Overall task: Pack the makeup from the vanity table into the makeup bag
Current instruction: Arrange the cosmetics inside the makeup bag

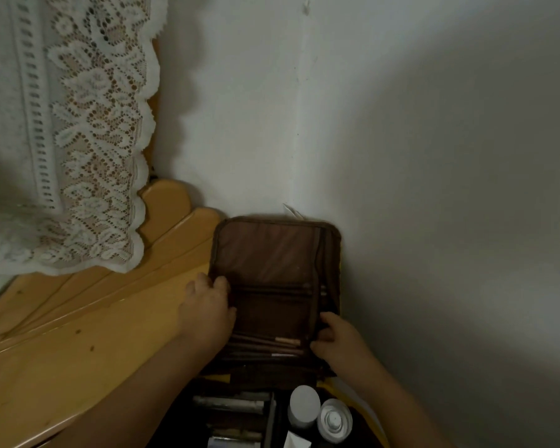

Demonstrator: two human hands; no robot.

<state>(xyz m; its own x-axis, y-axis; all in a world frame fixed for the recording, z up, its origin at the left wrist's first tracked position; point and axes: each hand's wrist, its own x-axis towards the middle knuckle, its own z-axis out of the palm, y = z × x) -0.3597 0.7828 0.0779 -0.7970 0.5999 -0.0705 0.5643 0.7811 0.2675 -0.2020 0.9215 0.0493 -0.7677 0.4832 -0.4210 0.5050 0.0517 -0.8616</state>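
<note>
— While the brown makeup bag (272,286) stood open against the wall (401,156) at the back of the wooden vanity table (78,334), what was in it?

— Its raised flap leaned on the wall, showing a sheer pocket whose contents I could not make out. Below that ran a row of slots with slim brushes (272,345) lying across them, pale tips toward the right.

— And the hands?

— The left hand (207,308) had its fingers curled over the flap's left edge. The right hand (333,341) pinched the right edge near the brush slots. Both were gripping the bag.

— Anything in the lower part?

— Yes, the near section lay flat toward the person. Its left compartment held several tubes (230,405) stacked lengthwise; the right one held a white bottle (303,405) and, touching it, a round white cap (334,420) of another container.

— Anything else about?

— A lace cloth (88,140) hung at the left over the table's back edge, well apart from the bag.
</note>
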